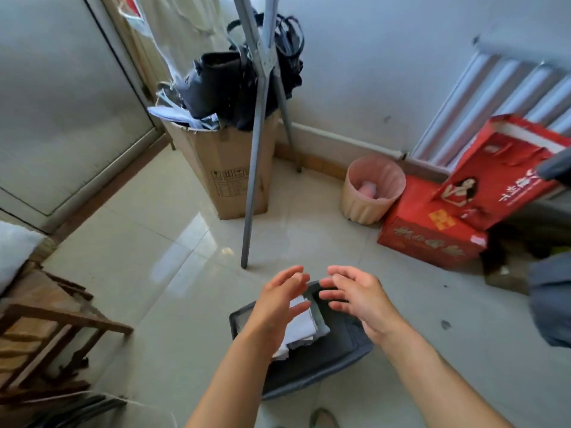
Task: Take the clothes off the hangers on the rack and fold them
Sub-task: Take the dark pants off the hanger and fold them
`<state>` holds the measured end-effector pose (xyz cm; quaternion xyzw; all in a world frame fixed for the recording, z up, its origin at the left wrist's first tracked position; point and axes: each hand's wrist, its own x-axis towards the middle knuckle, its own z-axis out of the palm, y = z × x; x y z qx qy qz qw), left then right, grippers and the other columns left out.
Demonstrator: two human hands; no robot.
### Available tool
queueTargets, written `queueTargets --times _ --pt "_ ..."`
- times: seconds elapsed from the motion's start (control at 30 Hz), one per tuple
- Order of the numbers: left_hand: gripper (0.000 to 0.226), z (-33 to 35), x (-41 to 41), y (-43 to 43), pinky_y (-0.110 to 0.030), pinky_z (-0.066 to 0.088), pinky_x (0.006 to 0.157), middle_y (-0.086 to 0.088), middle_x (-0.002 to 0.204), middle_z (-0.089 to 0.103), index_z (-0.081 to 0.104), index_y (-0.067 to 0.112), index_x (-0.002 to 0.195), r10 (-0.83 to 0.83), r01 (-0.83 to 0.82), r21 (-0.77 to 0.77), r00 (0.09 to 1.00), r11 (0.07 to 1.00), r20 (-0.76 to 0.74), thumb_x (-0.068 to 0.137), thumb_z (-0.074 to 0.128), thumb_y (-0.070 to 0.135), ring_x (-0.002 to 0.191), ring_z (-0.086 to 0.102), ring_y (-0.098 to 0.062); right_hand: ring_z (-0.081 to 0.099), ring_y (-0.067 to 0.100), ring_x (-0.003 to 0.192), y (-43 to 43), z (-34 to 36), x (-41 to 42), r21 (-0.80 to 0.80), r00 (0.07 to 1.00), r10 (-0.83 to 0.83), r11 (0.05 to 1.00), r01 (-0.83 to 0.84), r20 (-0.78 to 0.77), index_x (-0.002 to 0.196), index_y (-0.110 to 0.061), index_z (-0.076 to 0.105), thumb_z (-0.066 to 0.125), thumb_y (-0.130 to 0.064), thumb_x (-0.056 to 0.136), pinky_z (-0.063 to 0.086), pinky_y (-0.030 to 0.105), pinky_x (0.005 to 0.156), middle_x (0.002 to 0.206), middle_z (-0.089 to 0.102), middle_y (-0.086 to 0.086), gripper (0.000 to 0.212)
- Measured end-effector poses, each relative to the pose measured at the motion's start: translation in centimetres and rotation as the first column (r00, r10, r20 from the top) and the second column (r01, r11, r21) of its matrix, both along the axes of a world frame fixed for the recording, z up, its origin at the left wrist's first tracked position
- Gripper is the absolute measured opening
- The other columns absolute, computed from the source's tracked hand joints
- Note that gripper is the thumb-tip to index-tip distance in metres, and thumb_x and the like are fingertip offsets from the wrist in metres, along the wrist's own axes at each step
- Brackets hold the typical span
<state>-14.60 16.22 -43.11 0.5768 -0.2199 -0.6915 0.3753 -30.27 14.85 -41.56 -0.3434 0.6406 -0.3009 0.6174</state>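
Hands both empty, fingers loose and spread: left hand (278,299) and right hand (355,296) hover close together, not touching, above grey bin (340,342) on near floor. Folded clothes (301,329) lie inside, stacked against its left side, edges ragged. Risks: another piece dropped on that lopsided stack could slump and unfold it. Rack leg (256,149) stands just beyond bin, so a knock while reaching up may shift the rack. No hangers in view.

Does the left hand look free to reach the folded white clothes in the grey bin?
Probably yes: the left hand hovers open just above the folded white clothes, nothing lies between them, and the grey bin has no lid.
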Motion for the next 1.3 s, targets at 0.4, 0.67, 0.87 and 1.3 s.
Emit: queueTargets --times 0.4,0.67,0.87,1.3 --pt "0.024 21.7 -5.8 3.1 -0.034 0.056 0.088 0.006 0.110 0.074 0.064 0.026 0.118 -0.262 0.248 -0.412 0.965 0.877 0.024 0.097 0.054 0.030 0.107 0.067 -0.013 0.073 0.022 0.085 8.5 20.9 -6.0 -0.369 0.972 -0.233 0.901 0.228 0.032 0.110 -0.017 0.065 0.049 -0.016 0.100 0.055 0.034 0.075 0.094 0.075 0.006 0.019" --pt "0.024 29.5 -13.8 5.9 -0.033 0.060 0.079 0.001 0.106 0.075 0.066 0.019 0.118 -0.383 0.351 -0.561 0.922 0.750 0.065 0.099 0.051 0.022 0.100 0.070 -0.016 0.071 0.021 0.072 12.3 29.6 -13.6 -0.605 0.921 -0.388 0.727 0.325 0.028 0.105 -0.010 0.066 0.051 -0.009 0.099 0.059 0.033 0.071 0.088 0.074 0.012 0.016" --pt "0.025 32.9 -19.0 7.6 -0.022 0.055 0.070 0.001 0.103 0.075 0.065 0.018 0.117 -0.457 0.438 -0.624 0.878 0.647 0.143 0.096 0.055 0.026 0.094 0.072 -0.011 0.058 0.010 0.059 14.0 35.9 -21.9 -0.843 0.804 -0.593 0.450 0.297 -0.033 0.095 -0.017 0.067 0.053 -0.008 0.097 0.041 0.013 0.050 0.084 0.073 0.006 0.017" --pt "0.027 33.7 -22.7 8.5 -0.027 0.053 0.073 -0.002 0.102 0.076 0.066 0.015 0.116 -0.404 0.436 -0.610 0.893 0.661 0.201 0.093 0.056 0.025 0.096 0.071 -0.018 0.063 0.035 0.087 7.7 43.3 -35.9 -0.714 0.397 -0.714 0.677 0.179 -0.577 0.099 0.002 0.068 0.053 -0.012 0.093 0.046 0.034 0.073 0.093 0.069 0.020 0.020"
